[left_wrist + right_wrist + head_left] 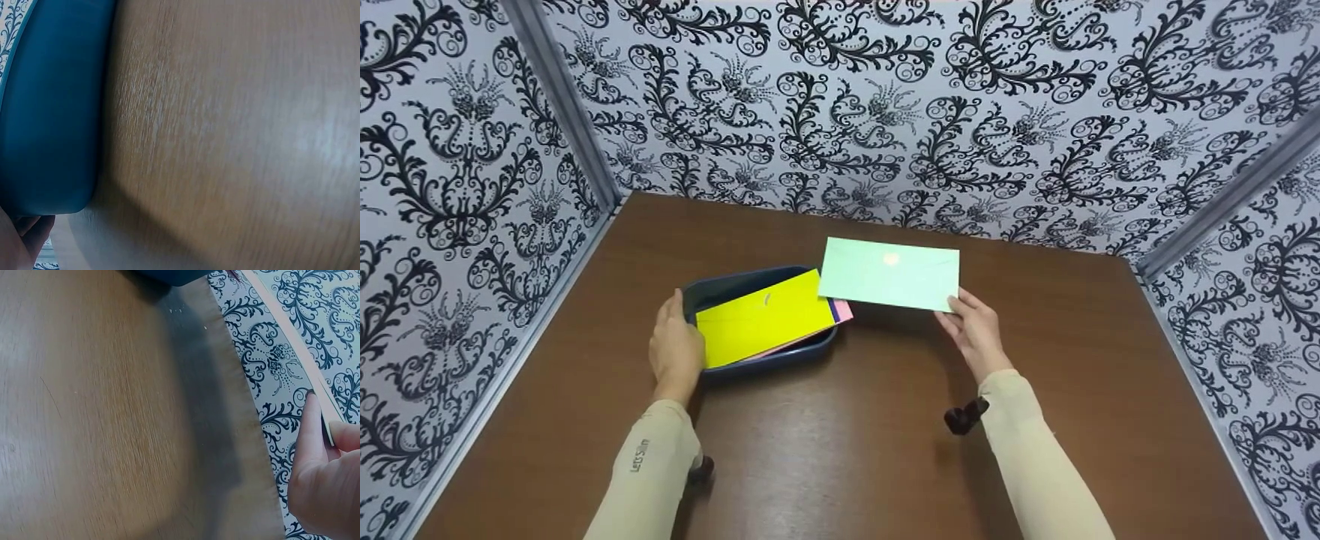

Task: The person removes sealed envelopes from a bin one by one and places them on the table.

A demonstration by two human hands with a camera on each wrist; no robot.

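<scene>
A mint-green envelope (885, 274) with a pale round seal is held up by my right hand (976, 330), which pinches its lower right corner between thumb and fingers. In the right wrist view the envelope (301, 354) appears nearly edge-on. Left of it a dark blue plastic tub (776, 363) stands on the table. Across the tub lies a yellow envelope (765, 319), with a pink envelope (844, 309) and a dark purple edge showing under it. My left hand (676, 349) grips the tub's left end; in the left wrist view its fingers (38, 233) are partly hidden by the tub (53, 112).
The brown wooden table (840, 435) carries the tub. Patterned black-and-white panels (870, 112) rise behind it and on both sides, joined by grey metal posts (562, 97). A dark wrist device (966, 416) sticks out from the right sleeve.
</scene>
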